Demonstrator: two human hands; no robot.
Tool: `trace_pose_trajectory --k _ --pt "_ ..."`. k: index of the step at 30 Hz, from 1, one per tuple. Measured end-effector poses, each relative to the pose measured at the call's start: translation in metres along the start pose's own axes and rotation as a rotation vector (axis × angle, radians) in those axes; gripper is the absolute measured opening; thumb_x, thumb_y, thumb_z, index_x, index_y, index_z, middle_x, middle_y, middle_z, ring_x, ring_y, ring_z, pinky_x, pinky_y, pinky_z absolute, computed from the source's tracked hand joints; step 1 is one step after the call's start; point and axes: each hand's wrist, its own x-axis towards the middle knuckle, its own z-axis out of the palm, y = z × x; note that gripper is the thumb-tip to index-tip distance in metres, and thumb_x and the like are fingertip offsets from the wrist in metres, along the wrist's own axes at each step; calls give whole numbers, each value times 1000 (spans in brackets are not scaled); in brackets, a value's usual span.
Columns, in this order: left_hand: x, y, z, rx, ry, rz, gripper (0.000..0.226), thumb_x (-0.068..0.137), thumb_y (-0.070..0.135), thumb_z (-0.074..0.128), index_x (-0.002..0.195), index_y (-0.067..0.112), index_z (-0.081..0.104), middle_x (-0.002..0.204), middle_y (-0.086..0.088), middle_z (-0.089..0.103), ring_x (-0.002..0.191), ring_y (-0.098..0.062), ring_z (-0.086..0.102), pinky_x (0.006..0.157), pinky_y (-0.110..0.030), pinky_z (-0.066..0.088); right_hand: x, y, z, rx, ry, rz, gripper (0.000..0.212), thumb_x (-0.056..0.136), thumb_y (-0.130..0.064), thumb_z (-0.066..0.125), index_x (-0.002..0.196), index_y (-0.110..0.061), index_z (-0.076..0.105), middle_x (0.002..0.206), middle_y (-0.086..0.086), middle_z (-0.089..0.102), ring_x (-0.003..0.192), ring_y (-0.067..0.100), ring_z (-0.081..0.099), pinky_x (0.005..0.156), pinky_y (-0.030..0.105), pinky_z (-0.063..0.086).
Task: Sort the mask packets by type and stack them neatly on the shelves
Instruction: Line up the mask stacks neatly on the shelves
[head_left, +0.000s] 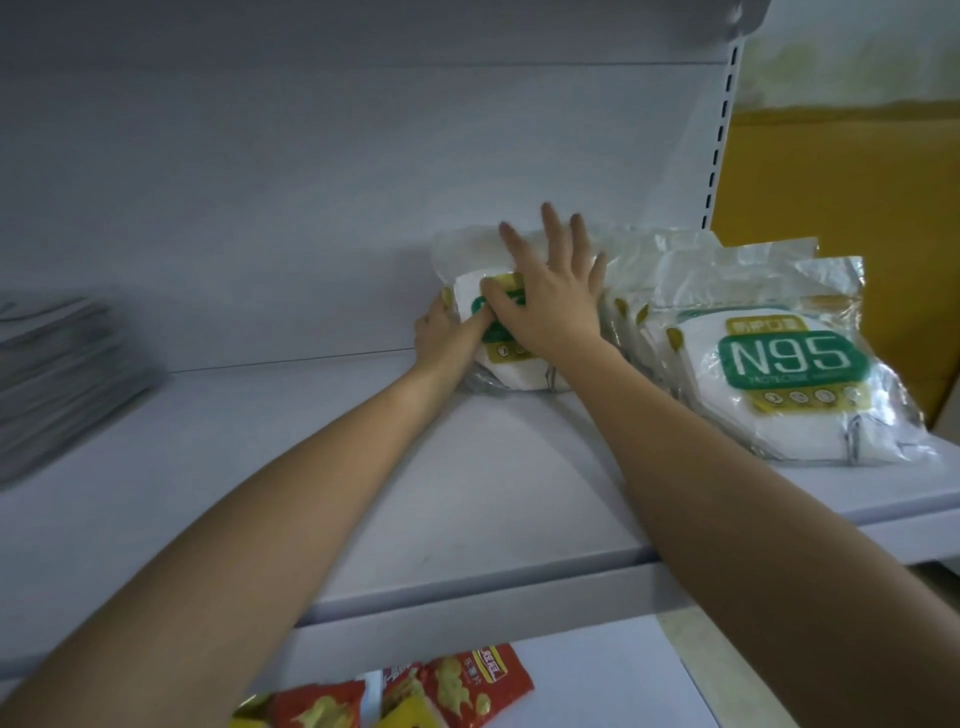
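An N95 mask packet (470, 254), clear plastic with a green and yellow label, stands leaning against the shelf's back wall. My left hand (441, 332) holds its lower left edge, the thumb pressed on the label. My right hand (545, 291) lies flat on the packet's front with the fingers spread. To the right, a row of several more N95 packets (789, 364) leans back on the same white shelf (363, 493).
A grey stack of flat packets (57, 374) sits at the shelf's left end. Red and yellow snack bags (415, 691) lie on the shelf below. A slotted upright (719, 140) bounds the shelf at the right, with a brown carton (841, 182) beyond it.
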Motion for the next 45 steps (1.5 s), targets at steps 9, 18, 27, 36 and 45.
trace_pose_trajectory --k 9,18,27,36,45 --pt "-17 26 -7 35 -18 -79 28 97 32 34 100 17 57 110 -8 59 105 -25 55 88 -34 41 3 6 4 42 -349 92 72 87 -63 44 148 -36 16 158 1 -8 143 31 -18 114 57 8" --pt "-20 19 -1 58 -69 -220 42 93 27 37 127 7 51 116 -17 61 102 -35 61 82 -37 49 -1 -3 -1 -107 -487 131 78 91 -54 45 150 -30 1 156 8 -16 141 39 -17 115 55 1" --pt "-10 21 -7 45 -90 -131 18 95 29 46 89 16 56 83 -2 58 72 -16 53 65 -26 41 1 8 1 -24 -319 40 79 88 -59 45 150 -31 3 158 3 -10 143 28 -18 113 55 -8" --pt "-7 12 -10 0 -178 -106 30 94 22 42 108 3 61 96 -17 66 77 -26 63 71 -31 50 0 4 -3 16 -397 78 76 89 -51 48 149 -24 9 155 5 7 142 30 -4 113 47 12" --pt "-12 10 -8 -136 -310 -46 31 97 26 37 113 17 62 110 -8 69 102 -21 65 92 -32 50 4 11 5 -135 -326 12 75 88 -62 37 149 -33 5 158 6 -9 144 30 -15 114 52 -13"
